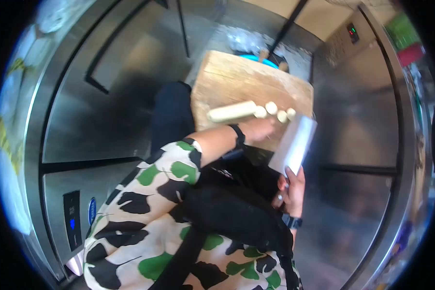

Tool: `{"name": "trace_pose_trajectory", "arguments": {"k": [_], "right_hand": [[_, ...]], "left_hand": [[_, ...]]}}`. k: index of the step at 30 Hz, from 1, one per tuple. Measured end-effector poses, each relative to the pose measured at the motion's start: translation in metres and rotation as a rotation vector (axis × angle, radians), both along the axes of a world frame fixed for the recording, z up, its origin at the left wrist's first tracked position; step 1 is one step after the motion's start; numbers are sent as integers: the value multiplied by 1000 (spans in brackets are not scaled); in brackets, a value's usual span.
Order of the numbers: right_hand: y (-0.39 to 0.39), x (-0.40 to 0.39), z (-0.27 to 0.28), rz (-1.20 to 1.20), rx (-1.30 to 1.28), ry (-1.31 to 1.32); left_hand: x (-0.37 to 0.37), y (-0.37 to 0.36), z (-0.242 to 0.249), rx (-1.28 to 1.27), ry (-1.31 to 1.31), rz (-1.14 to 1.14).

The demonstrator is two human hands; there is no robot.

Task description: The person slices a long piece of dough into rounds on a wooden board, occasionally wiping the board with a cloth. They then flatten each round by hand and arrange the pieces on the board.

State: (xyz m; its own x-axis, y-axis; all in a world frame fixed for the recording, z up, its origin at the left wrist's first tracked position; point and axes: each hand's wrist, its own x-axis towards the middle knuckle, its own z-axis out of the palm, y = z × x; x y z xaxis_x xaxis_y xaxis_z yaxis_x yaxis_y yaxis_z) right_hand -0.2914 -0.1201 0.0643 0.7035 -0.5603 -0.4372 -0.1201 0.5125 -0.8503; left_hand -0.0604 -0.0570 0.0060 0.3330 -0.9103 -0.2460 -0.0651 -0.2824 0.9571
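A pale, smooth cylinder of food [232,111] lies across the wooden cutting board [246,79]. Several short cut pieces [271,108] of the same pale colour sit off its right end. My left hand [259,129] reaches over the near edge of the board, just below those pieces. Its fingers are blurred, and I cannot tell whether they hold anything. My right hand [294,188] grips the handle of a cleaver [295,142]. The broad blade points up and away, overlapping the board's right edge in this view, to the right of my left hand.
Stainless steel cabinets stand close on the left [125,96] and right [357,106], walling in the board. Behind the board are a blue-rimmed container [258,60] and a clear plastic bag [246,41]. A dark-clad leg [171,108] is beside the board's left edge.
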Motion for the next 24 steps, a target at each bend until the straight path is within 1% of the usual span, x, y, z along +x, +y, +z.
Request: {"name": "trace_pose_trajectory", "arguments": {"k": [1, 2, 3, 4, 5, 6, 7, 8, 9, 11, 12, 13, 14, 15, 17, 19, 21, 23, 24], "right_hand": [[-2, -5, -2, 42, 2, 27], [1, -5, 0, 14, 0, 39], [8, -3, 7, 6, 6, 44], [15, 0, 14, -42, -11, 82], [15, -2, 10, -45, -41, 60], [14, -1, 8, 11, -75, 51], [-22, -11, -22, 20, -53, 41], [-22, -5, -17, 51, -55, 21], [-4, -3, -5, 72, -93, -9], [-13, -2, -11, 44, -25, -62], [-24, -7, -15, 119, -32, 26], [-35, -12, -20, 192, -43, 115], [-40, -14, -24, 223, -45, 93], [-39, -14, -24, 253, -55, 72], [-36, -16, -16, 281, -65, 68], [-29, -15, 2, 281, -66, 99], [-25, -14, 10, 272, -69, 92], [-20, -14, 22, 266, -59, 101], [-16, -13, 30, 258, -48, 110]], "left_hand": [[-2, 11, 11, -108, 127, 33], [-1, 18, 4, -262, -233, -58], [4, 24, 3, -302, -468, -161], [8, 32, 5, -515, -495, -104], [12, 37, 12, -574, -427, -80], [25, 61, 45, -517, -489, -41], [20, 38, 63, -415, -535, -60], [30, 61, 93, -448, -520, 21], [39, 111, 129, -522, -516, 100], [40, 156, 186, -557, -526, 178], [30, 183, 227, -468, -583, 236], [23, 204, 252, -413, -728, 265], [16, 223, 274, -368, -925, 308], [1, 247, 305, -265, -948, 400], [-18, 288, 345, -129, -1248, 554], [-28, 327, 369, -88, -1336, 834], [-26, 381, 396, -30, -1414, 938], [-32, 424, 415, 229, -1454, 1213], [-31, 452, 419, 301, -1308, 1310]]}}
